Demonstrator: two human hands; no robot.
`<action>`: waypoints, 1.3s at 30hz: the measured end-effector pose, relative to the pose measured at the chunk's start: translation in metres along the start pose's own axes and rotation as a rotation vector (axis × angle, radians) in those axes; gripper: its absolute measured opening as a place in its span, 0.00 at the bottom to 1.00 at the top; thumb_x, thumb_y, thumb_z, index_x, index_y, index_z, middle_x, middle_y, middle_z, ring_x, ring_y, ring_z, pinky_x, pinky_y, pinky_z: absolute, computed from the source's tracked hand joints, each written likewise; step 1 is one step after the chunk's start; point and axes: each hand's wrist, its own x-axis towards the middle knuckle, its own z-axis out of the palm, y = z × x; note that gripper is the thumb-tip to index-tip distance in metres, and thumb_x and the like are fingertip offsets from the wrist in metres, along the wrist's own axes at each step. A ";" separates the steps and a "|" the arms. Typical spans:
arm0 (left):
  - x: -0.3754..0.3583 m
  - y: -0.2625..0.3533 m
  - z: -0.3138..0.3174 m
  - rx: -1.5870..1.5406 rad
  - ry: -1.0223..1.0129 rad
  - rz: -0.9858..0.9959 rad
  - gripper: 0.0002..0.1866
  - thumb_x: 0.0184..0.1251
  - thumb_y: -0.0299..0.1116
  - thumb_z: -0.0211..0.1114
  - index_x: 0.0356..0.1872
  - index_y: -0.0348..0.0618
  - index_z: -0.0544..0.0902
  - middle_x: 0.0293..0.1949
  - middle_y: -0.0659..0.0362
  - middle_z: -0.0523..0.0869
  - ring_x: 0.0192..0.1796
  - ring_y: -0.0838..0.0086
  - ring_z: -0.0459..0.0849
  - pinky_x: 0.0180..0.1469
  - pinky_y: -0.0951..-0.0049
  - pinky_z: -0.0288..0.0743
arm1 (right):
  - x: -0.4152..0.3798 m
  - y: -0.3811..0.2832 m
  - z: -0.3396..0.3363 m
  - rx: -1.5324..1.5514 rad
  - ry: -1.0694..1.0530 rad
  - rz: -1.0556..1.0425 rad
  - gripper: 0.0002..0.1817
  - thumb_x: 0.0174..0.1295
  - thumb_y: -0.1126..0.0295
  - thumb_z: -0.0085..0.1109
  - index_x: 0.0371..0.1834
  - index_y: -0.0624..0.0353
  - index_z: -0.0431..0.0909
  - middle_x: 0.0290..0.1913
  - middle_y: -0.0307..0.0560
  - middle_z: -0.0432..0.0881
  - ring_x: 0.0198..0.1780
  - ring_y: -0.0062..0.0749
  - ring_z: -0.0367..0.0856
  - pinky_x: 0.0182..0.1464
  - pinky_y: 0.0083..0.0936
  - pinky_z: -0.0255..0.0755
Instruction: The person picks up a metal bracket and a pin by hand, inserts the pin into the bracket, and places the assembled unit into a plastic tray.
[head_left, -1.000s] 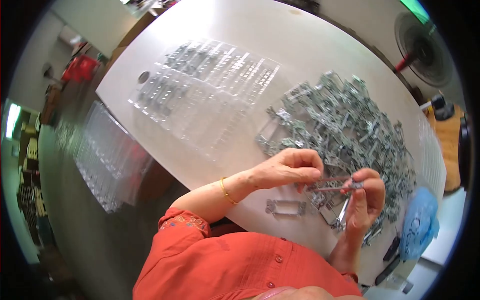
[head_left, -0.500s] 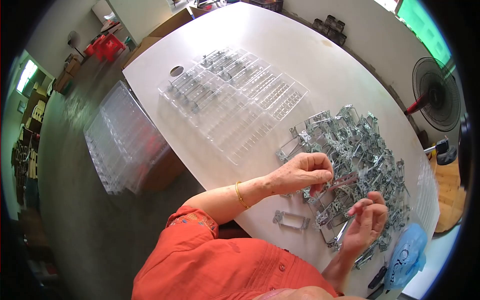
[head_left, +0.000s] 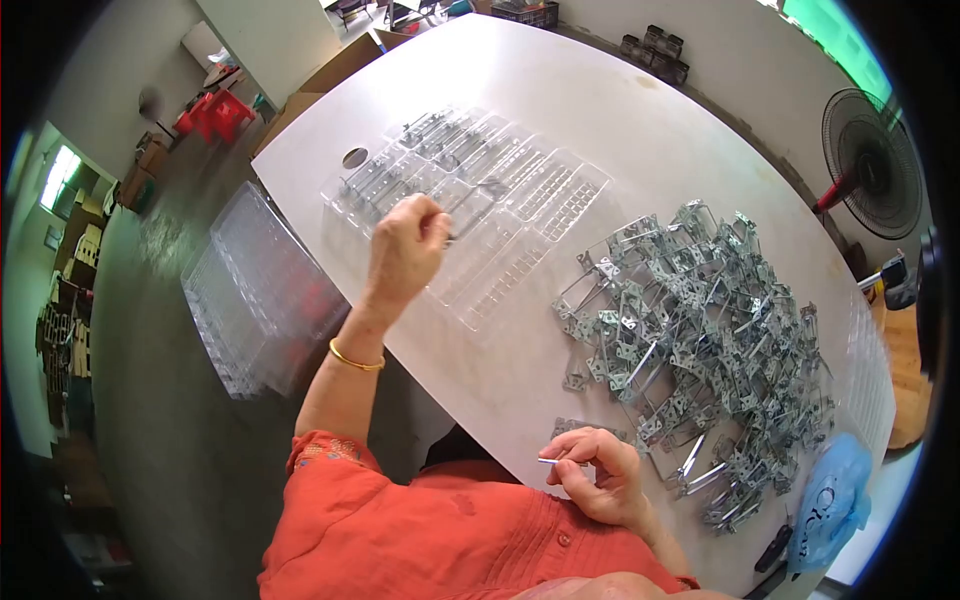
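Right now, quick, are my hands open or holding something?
Left hand: closed on a thin metal part over clear trays.
Right hand: pinching a thin rod.

A black fan (head_left: 872, 165) stands past the counter (head_left: 560, 90), near a pale wall (head_left: 725, 55); the floor (head_left: 170, 400) is gray.

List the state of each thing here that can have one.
Left hand: closed on a metal bracket.
Right hand: pinching a thin rod.
Clear plastic trays: partly filled.
Bracket pile: loose, jumbled.
Blue plastic bag: crumpled.
Fan: upright; cannot tell if spinning.
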 end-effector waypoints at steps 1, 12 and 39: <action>0.002 -0.010 -0.006 0.069 -0.007 -0.003 0.05 0.67 0.26 0.68 0.33 0.36 0.82 0.30 0.51 0.84 0.32 0.63 0.83 0.38 0.63 0.77 | 0.001 0.000 0.000 0.002 0.002 -0.001 0.04 0.64 0.82 0.62 0.36 0.63 0.76 0.46 0.55 0.89 0.35 0.26 0.89 0.38 0.24 0.80; 0.019 -0.074 0.000 0.366 -0.051 -0.015 0.06 0.64 0.29 0.67 0.32 0.37 0.83 0.34 0.50 0.84 0.44 0.53 0.84 0.50 0.55 0.77 | 0.005 -0.001 0.003 -0.019 -0.056 0.031 0.05 0.62 0.82 0.64 0.35 0.63 0.77 0.39 0.54 0.90 0.36 0.30 0.87 0.38 0.26 0.78; -0.046 0.031 0.012 0.177 -0.088 0.253 0.03 0.66 0.24 0.69 0.37 0.37 0.85 0.36 0.52 0.85 0.42 0.56 0.85 0.45 0.61 0.78 | -0.023 -0.020 -0.041 0.035 0.363 -0.123 0.06 0.67 0.86 0.54 0.39 0.63 0.73 0.47 0.58 0.85 0.31 0.24 0.84 0.36 0.22 0.82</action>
